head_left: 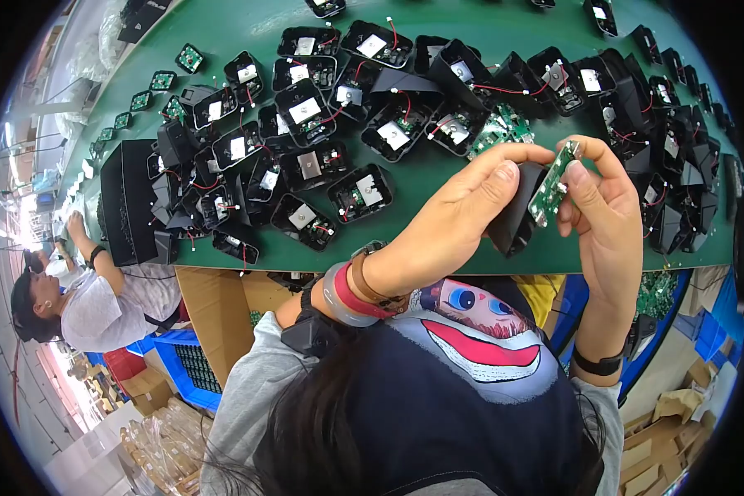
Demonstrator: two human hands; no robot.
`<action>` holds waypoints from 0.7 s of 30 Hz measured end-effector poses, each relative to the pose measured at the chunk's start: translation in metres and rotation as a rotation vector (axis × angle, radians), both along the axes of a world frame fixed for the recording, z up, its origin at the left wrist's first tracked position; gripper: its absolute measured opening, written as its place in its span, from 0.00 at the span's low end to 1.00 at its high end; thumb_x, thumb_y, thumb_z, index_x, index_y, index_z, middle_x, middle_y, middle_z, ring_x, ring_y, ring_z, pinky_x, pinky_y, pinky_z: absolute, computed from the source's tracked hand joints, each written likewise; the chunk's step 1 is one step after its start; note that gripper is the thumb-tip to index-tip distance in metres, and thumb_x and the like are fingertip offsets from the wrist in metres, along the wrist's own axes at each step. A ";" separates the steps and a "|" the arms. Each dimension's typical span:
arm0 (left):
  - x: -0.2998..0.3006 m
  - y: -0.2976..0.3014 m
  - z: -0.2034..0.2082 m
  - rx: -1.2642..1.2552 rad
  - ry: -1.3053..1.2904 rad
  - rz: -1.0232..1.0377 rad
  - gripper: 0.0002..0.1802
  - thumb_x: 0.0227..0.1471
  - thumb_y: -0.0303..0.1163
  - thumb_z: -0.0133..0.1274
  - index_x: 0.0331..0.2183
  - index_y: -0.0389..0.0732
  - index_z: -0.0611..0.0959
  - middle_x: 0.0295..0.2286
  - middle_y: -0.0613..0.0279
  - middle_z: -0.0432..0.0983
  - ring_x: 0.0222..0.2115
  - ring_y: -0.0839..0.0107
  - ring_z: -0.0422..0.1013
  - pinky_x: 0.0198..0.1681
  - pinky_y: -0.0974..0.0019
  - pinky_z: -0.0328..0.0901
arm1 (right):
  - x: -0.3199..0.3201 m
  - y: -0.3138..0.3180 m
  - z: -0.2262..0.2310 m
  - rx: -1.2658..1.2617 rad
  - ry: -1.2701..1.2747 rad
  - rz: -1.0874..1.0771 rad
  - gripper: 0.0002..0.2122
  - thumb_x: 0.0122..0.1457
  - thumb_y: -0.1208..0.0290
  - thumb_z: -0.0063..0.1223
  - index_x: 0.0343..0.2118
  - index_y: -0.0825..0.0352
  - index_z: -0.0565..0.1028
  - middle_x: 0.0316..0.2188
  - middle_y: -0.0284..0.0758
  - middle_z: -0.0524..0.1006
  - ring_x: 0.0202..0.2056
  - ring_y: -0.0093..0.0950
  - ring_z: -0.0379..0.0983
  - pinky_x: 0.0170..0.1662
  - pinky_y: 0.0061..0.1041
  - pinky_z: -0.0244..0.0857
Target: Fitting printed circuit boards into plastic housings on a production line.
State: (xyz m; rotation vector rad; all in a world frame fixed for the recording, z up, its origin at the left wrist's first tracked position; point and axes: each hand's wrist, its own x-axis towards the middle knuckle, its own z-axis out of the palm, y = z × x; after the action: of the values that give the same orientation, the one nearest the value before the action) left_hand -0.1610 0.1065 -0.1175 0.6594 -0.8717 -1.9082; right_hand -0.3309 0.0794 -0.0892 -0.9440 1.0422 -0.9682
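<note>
In my left hand [471,194] is a black plastic housing [517,217], tilted on edge above the front of the table. A green circuit board [549,195] is pinched between the thumb and fingers of my right hand [599,194]. The board stands on edge right beside the housing's opening; I cannot tell whether the two touch. Behind my hands lies a pile of green circuit boards [504,131]. Around it sit black housings [393,131] with silver blocks and red wires inside.
The green table [285,258] carries many more housings on both sides. A large black box [126,202] stands at the left. Below the edge are an open cardboard box [211,302] and a blue bin of boards [657,296]. Another person [112,298] works at the far left.
</note>
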 end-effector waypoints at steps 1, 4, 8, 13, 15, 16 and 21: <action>-0.001 0.000 0.001 0.000 0.000 -0.003 0.23 0.61 0.42 0.33 0.53 0.40 0.62 0.42 0.62 0.68 0.42 0.76 0.66 0.47 0.71 0.62 | -0.001 0.001 0.001 0.000 0.000 -0.003 0.11 0.55 0.72 0.52 0.40 0.69 0.70 0.23 0.27 0.74 0.20 0.11 0.64 0.20 0.09 0.56; -0.001 0.000 0.006 0.125 -0.044 0.022 0.23 0.61 0.41 0.34 0.53 0.40 0.62 0.42 0.61 0.68 0.42 0.74 0.66 0.49 0.69 0.60 | -0.001 0.006 0.003 -0.065 0.168 -0.002 0.12 0.54 0.73 0.53 0.41 0.69 0.72 0.23 0.26 0.73 0.21 0.11 0.64 0.22 0.09 0.57; -0.005 -0.001 0.006 0.150 0.060 0.070 0.22 0.60 0.39 0.35 0.53 0.40 0.62 0.42 0.62 0.67 0.44 0.75 0.64 0.48 0.68 0.61 | 0.009 0.015 0.006 -0.187 0.231 -0.025 0.12 0.51 0.77 0.55 0.40 0.69 0.73 0.23 0.25 0.70 0.24 0.12 0.64 0.23 0.10 0.57; -0.006 -0.002 0.010 0.177 0.041 0.102 0.23 0.58 0.36 0.40 0.53 0.41 0.61 0.43 0.64 0.65 0.43 0.77 0.63 0.45 0.70 0.62 | 0.015 0.013 -0.010 -0.346 0.219 -0.118 0.12 0.51 0.79 0.55 0.39 0.70 0.73 0.28 0.27 0.69 0.29 0.13 0.64 0.30 0.09 0.58; -0.006 0.000 0.009 0.033 0.005 0.077 0.26 0.53 0.31 0.45 0.53 0.41 0.61 0.42 0.64 0.64 0.41 0.78 0.63 0.44 0.72 0.61 | 0.017 0.016 -0.011 -0.255 0.111 -0.133 0.12 0.51 0.78 0.54 0.40 0.70 0.71 0.30 0.28 0.68 0.31 0.13 0.63 0.33 0.10 0.58; -0.007 -0.001 0.010 0.039 0.016 0.065 0.29 0.49 0.27 0.46 0.54 0.41 0.60 0.42 0.65 0.63 0.39 0.79 0.62 0.43 0.74 0.60 | 0.019 0.018 -0.012 -0.163 0.008 -0.146 0.12 0.52 0.78 0.54 0.41 0.71 0.70 0.32 0.30 0.67 0.33 0.14 0.63 0.36 0.11 0.58; -0.010 0.004 0.002 0.016 -0.060 0.155 0.26 0.48 0.24 0.45 0.51 0.39 0.64 0.40 0.65 0.66 0.38 0.79 0.64 0.43 0.74 0.60 | 0.041 0.031 -0.027 -0.393 0.082 -0.224 0.13 0.58 0.77 0.44 0.46 0.70 0.63 0.42 0.34 0.65 0.42 0.20 0.61 0.48 0.18 0.54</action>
State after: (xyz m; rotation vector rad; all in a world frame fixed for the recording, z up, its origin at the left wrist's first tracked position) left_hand -0.1706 0.1106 -0.1156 0.7751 -0.8198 -1.7657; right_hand -0.2896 0.1099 -0.1157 -1.2138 1.0617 -1.3631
